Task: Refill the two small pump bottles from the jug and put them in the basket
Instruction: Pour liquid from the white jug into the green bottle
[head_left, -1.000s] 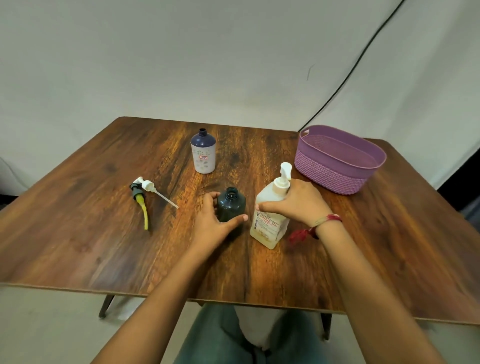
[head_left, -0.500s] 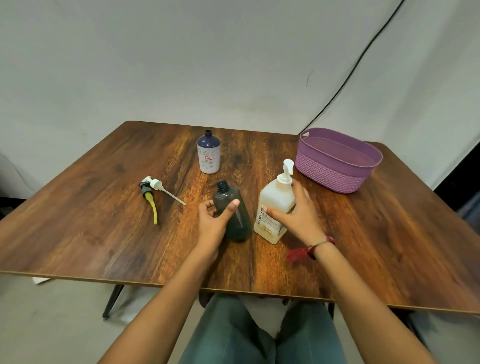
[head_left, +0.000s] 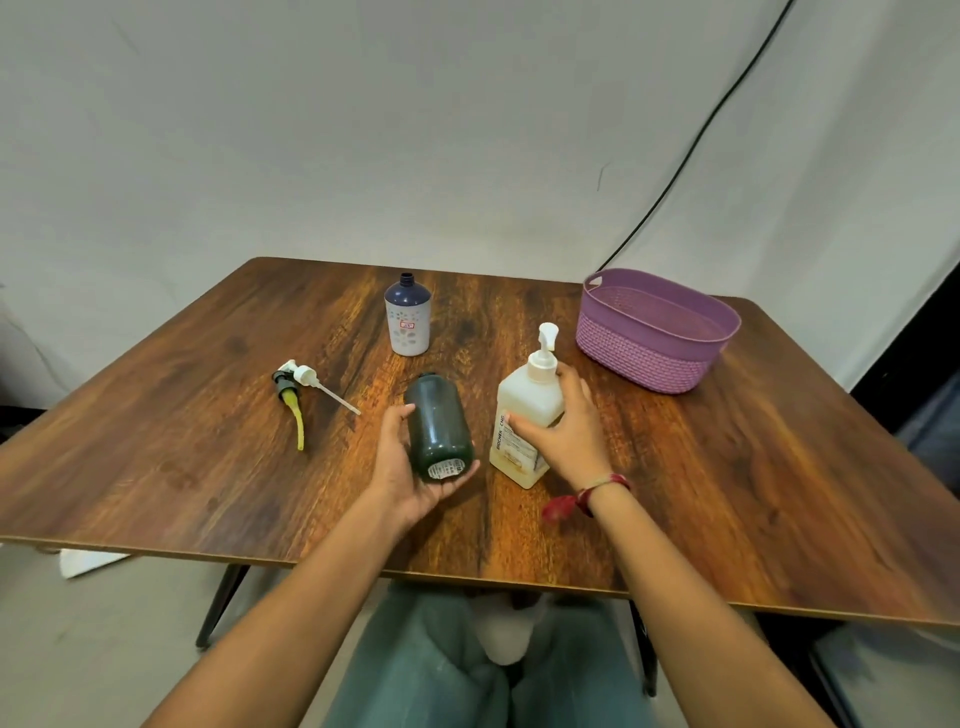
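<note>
Left hand (head_left: 410, 467) cradles the dark green bottle (head_left: 439, 428), fingers curled round it (tipped neck-away, cap off). Right hand (head_left: 563, 434) grips the pump jug (head_left: 524, 415) upright on the surface (head_left: 727, 467).

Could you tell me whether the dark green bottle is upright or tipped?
Tipped. The dark green bottle lies tilted in the left hand, its neck pointing away from the camera and its stickered bottom end nearest it.
</note>
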